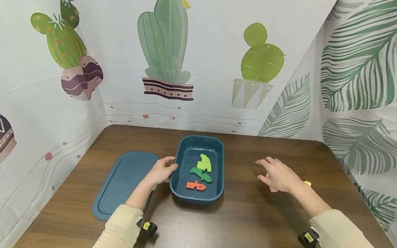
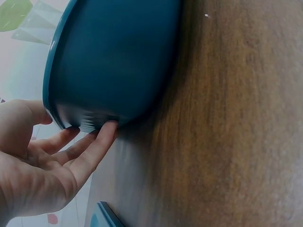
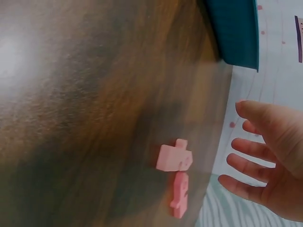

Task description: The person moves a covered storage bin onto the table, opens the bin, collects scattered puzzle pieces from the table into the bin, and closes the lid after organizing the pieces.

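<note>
My left hand (image 1: 162,171) holds the left side of a dark blue plastic box (image 1: 220,166), the thumb at its rim and the fingertips against the outer wall (image 2: 113,56). Inside the box lie a light green foam-like piece (image 1: 204,164), a dark green one (image 1: 201,174) and an orange one (image 1: 195,185), all notched. Out to the right, my right hand (image 1: 280,176) hovers over the table with fingers spread and nothing in its grasp. Below it, two pink notched pieces (image 3: 174,158) lie end to end on the wood, mostly hidden by the hand in the head view.
A flat blue lid (image 1: 124,183) lies left of the box, partly under my left forearm. Just past my right wrist a yellow piece (image 1: 307,183) peeks out. The brown wooden table (image 1: 240,223) meets a printed cloth backdrop (image 1: 215,65) at its back and sides.
</note>
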`<state>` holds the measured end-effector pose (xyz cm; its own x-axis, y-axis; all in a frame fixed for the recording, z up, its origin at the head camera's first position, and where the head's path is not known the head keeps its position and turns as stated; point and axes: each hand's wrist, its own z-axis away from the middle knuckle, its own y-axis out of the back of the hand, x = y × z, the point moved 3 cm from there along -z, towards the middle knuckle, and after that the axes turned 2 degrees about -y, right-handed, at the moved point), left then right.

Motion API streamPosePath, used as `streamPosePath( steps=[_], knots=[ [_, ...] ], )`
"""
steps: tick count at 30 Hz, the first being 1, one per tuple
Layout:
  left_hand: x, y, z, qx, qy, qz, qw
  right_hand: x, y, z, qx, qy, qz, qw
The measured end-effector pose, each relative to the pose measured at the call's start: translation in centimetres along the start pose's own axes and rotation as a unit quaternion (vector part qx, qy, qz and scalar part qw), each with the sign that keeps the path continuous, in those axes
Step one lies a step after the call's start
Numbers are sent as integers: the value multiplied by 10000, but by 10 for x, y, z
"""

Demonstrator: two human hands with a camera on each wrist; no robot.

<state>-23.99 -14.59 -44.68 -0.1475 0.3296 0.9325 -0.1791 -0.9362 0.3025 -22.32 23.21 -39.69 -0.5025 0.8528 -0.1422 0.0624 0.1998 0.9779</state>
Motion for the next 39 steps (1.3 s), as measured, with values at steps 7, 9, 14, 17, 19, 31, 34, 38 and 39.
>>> streamPosePath(
  steps=[7,9,14,17,19,31,34,38,39],
  knots=[
    [0,0,0,-3,-30,20,10000,5,-6,8,44,-185,-43,9998],
    [0,0,1,5,-15,-8,10000,6,-6,9,53,-218,-58,9997],
    [2,0,2,46,19,-4,10000,11,-9,13,133,-262,-38,9996],
    [1,0,1,45,21,8,10000,15,-12,16,118,-292,-19,9995],
    [1,0,1,36,22,7,10000,17,-15,17,121,-308,-20,9995],
    [0,0,2,29,12,-25,10000,18,-21,22,283,-344,0,9990],
    [0,0,1,28,6,-27,10000,19,-22,23,239,-447,-45,9987],
    [0,0,1,31,-9,3,10000,19,-24,24,111,-585,-145,9981],
    [0,0,1,30,-14,17,10000,19,-24,24,78,-612,-172,9979]
  ],
)
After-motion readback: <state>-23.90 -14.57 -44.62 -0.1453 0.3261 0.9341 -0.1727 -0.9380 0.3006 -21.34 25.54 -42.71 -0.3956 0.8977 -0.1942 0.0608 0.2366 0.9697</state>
